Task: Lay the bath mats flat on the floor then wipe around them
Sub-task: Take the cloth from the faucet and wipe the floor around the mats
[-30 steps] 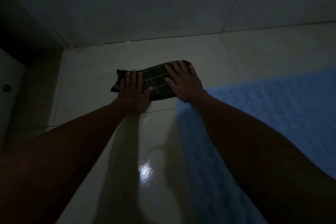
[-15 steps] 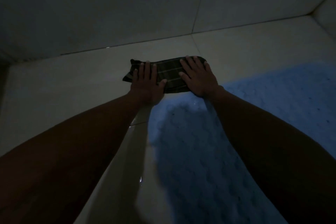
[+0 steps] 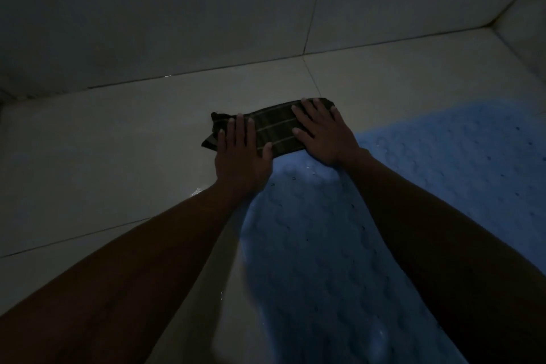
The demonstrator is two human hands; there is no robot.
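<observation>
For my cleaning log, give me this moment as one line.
step: wiping floor | left hand, right hand: flat on dark striped cloth | cloth: at far edge of blue bath mat | mat: flat

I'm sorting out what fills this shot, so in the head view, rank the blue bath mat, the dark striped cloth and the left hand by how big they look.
1. blue bath mat, by far the largest, though it runs out of frame.
2. dark striped cloth, partly covered by both hands.
3. left hand, close to the cloth's visible area, so these two are unsure.

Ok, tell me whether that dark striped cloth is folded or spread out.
Folded: the dark striped cloth forms a narrow band, layered edges showing at its left end.
</observation>
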